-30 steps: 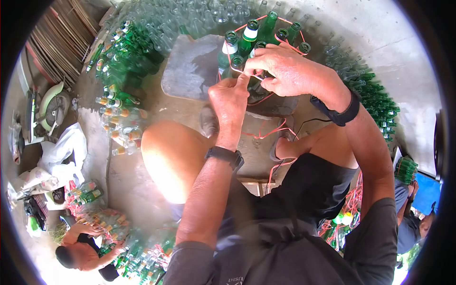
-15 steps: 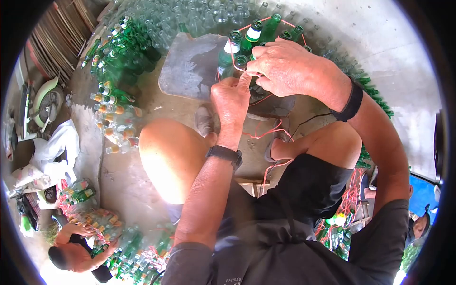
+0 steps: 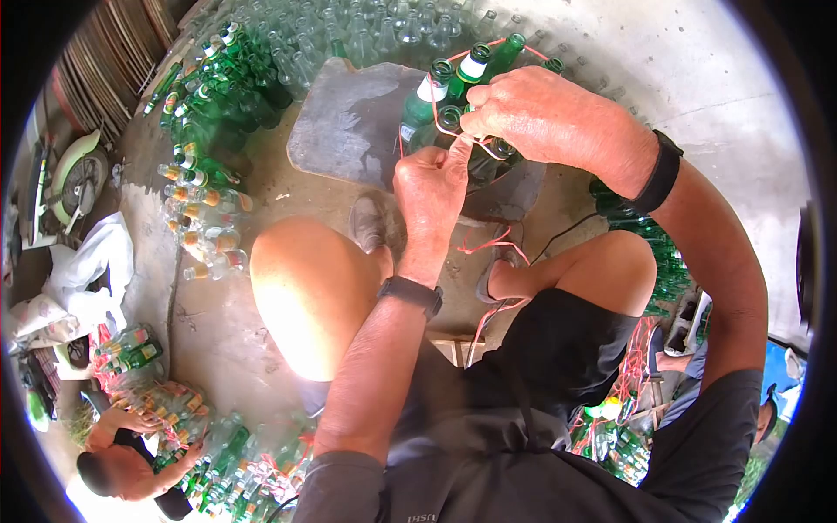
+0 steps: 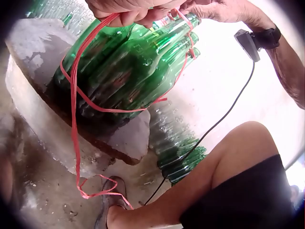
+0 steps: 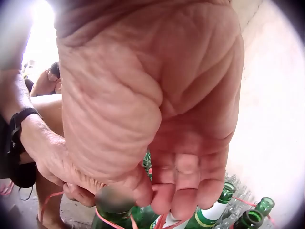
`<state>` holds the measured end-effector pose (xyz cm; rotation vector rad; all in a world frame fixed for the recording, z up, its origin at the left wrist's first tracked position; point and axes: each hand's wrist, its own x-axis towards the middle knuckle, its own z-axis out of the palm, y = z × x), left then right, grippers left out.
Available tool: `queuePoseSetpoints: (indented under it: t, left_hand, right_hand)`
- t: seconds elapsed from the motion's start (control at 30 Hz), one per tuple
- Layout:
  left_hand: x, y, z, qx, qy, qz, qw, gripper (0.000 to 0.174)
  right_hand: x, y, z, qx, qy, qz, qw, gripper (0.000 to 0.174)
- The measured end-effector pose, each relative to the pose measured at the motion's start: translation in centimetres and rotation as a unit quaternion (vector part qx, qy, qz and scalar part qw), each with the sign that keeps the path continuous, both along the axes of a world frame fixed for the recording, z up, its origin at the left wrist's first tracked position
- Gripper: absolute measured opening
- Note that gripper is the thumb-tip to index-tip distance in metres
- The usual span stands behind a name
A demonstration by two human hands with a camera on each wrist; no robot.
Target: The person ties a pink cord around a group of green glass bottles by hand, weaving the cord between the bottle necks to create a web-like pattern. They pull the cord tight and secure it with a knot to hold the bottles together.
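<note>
Several green bottles [image 4: 128,67] stand bunched on a grey slab [image 3: 336,122], with pink twine [image 4: 74,109] looped round their bodies and necks. My left hand [image 3: 429,193] is at the near side of the bunch, fingers curled round the twine, which hangs down from it in the left wrist view. Over the bottle tops, my right hand [image 3: 545,118] pinches the twine with bent fingers, touching the left fingertips. In the right wrist view its palm [image 5: 152,95] fills the middle, and the twine crosses the necks below its fingertips.
Clear bottles [image 3: 384,35] stand behind the slab, green ones [image 3: 218,113] to the left and more [image 3: 654,253] at right. A seated person [image 3: 122,453] is at lower left among bottles. A black cable [image 4: 217,121] runs from the right wrist past the knee.
The right hand has moved slightly right and its elbow has swung outward. The left hand has shifted a little right and down, still at the twine. The view has turned slightly.
</note>
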<state>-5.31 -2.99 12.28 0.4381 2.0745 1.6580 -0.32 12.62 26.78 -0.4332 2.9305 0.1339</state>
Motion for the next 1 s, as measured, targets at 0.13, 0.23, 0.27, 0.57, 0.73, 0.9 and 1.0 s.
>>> queuePoseSetpoints:
  t: [0.13,0.23,0.27,0.57,0.73,0.9,1.0]
  left_hand:
    - [-0.1,-0.1,-0.2,0.027,-0.003,-0.007,1.000,0.053]
    - [-0.1,-0.1,0.2,0.031,-0.006,-0.009,0.999,0.051]
    - [0.0,-0.2,0.4,0.027,-0.005,-0.012,1.000,0.050]
    - [0.2,0.2,-0.6,0.069,-0.034,0.005,0.997,0.045]
    - [0.3,0.0,0.3,0.059,-0.032,-0.014,0.998,0.043]
    - [0.8,0.3,1.5,0.085,-0.042,-0.029,0.995,0.038]
    - [0.8,0.4,1.5,0.107,-0.076,-0.037,0.991,0.031]
  right_hand:
    - [-0.6,0.5,0.7,0.005,0.021,0.015,1.000,0.009]
    - [-1.0,0.7,0.9,0.045,-0.015,0.019,0.999,0.005]
    - [-1.2,0.7,0.9,0.054,-0.013,0.013,0.998,0.003]
    - [-2.0,3.3,1.6,-0.175,-0.074,-0.062,0.980,0.018]
    - [-1.4,2.9,2.0,-0.344,-0.150,-0.209,0.903,0.024]
    - [-1.4,4.2,1.5,-0.273,-0.092,-0.146,0.947,0.020]
    - [-1.4,4.0,1.9,-0.186,-0.073,-0.161,0.967,0.018]
